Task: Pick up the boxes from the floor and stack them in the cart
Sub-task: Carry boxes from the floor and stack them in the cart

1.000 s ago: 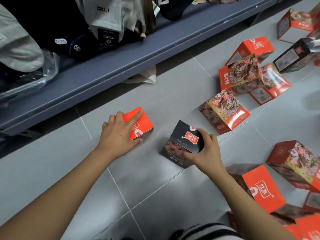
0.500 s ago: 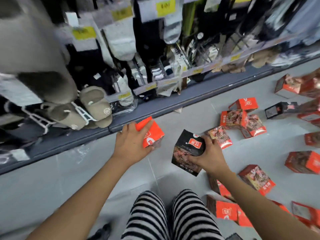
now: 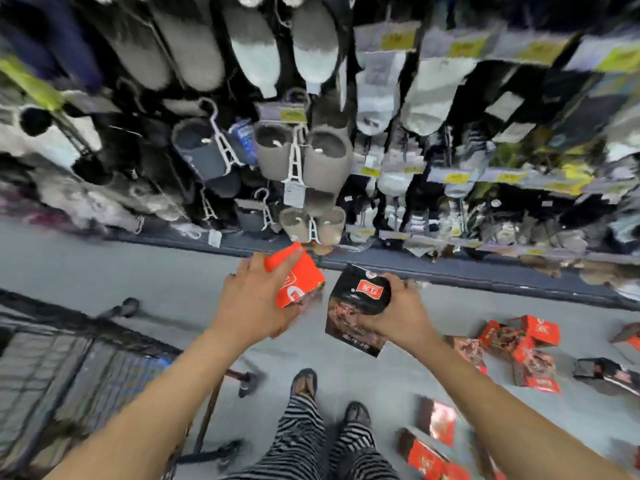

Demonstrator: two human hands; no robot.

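Observation:
My left hand (image 3: 254,303) grips an orange-red box (image 3: 298,279), held up in the air at chest height. Beside it my right hand (image 3: 398,313) grips a black box (image 3: 356,308) with a red label, also lifted off the floor. The two boxes are close together but apart. A dark wire cart (image 3: 69,379) stands at the lower left, below and left of my left hand. Several more red boxes (image 3: 519,351) and a black box (image 3: 604,374) lie on the grey floor at the right.
A shelf rack of hanging slippers (image 3: 304,157) and socks (image 3: 381,98) fills the far side, with its dark base edge (image 3: 450,268) just beyond my hands. My striped trouser legs and shoes (image 3: 304,386) are below. More red boxes (image 3: 433,445) lie by my right foot.
I have risen from a crouch to standing, lifting both boxes off the floor. The view has swung left and the cart has come into sight at the lower left.

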